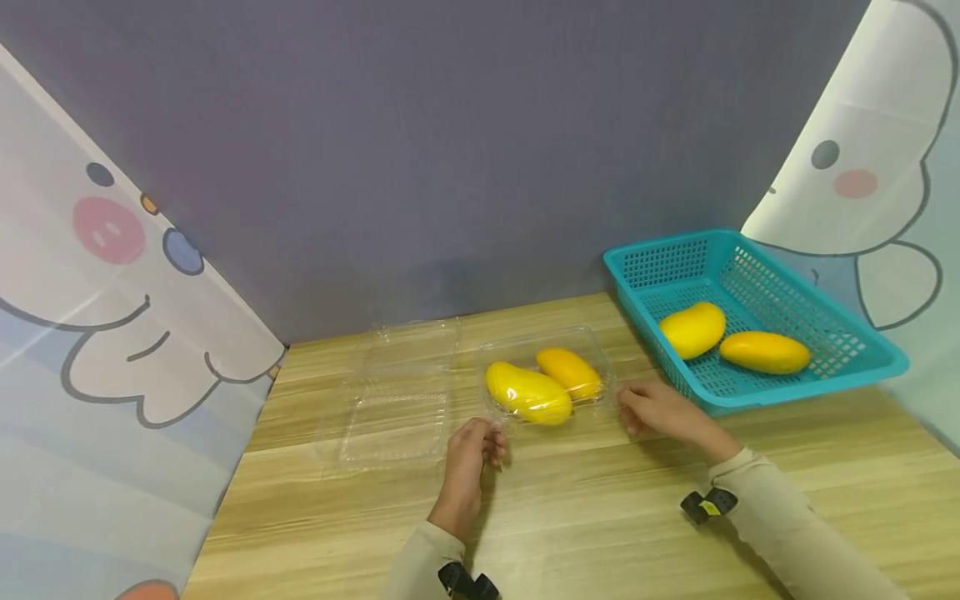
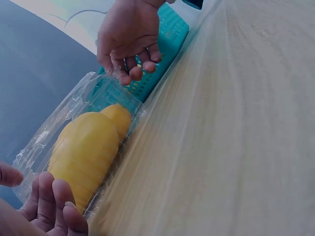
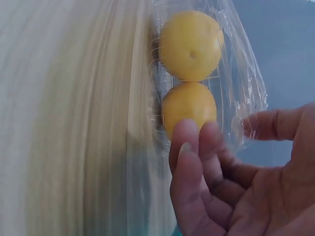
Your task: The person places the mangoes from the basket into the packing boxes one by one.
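Note:
Two yellow mangoes point(image 1: 528, 393) lie side by side in a clear plastic clamshell box point(image 1: 491, 348), whose lid looks lowered over them. At the near left corner of this box is my left hand point(image 1: 471, 458), thumb and fingers apart and loosely bent. On the opposite side my right hand point(image 1: 663, 417) stands by the box's right edge. In the right wrist view its thumb point(image 3: 275, 124) touches the lid's corner, while the other fingers bend loosely beside the box. Whether the lid is latched cannot be told.
A second clear clamshell box point(image 1: 397, 425) lies unfolded to the left. At the right, a turquoise plastic basket point(image 1: 806, 392) holds two more mangoes point(image 1: 765, 352). A grey wall point(image 1: 450, 167) stands behind the wooden table point(image 1: 570, 533), with printed cartoon sheets on both sides.

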Available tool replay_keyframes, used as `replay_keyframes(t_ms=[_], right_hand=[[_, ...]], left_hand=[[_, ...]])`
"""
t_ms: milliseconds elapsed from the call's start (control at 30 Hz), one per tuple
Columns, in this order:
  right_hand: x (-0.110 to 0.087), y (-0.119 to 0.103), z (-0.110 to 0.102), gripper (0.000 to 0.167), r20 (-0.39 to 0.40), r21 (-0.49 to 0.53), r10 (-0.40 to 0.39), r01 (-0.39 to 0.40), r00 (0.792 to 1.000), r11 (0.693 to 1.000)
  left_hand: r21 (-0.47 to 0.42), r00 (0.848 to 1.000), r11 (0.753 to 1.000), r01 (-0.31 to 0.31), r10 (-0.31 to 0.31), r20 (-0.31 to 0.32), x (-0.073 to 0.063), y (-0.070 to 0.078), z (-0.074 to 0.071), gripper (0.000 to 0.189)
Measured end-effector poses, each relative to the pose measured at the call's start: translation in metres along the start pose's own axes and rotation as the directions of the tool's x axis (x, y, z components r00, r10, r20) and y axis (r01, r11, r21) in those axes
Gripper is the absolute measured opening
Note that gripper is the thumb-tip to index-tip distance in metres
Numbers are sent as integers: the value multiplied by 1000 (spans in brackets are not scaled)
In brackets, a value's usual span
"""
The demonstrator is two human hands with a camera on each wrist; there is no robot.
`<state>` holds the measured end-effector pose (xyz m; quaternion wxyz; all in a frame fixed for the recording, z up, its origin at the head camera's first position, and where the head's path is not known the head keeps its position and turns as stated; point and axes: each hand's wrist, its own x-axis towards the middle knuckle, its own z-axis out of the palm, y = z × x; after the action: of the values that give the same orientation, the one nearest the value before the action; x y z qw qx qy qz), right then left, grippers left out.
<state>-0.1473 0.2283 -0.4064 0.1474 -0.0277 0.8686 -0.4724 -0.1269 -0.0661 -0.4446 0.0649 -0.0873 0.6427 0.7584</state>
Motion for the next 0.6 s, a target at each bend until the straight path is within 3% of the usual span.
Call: replay_keyframes(t_ms=[267,600], right_hand=[[4,4,-1,35,93,77,-15,8,996,997],[5,5,-5,31,113,73,-11,3,994,997]], left_hand=[[19,999,999,37,-37,-12,3,4,-1,22],[39,999,999,33,-34,14,5,3,-2,25]])
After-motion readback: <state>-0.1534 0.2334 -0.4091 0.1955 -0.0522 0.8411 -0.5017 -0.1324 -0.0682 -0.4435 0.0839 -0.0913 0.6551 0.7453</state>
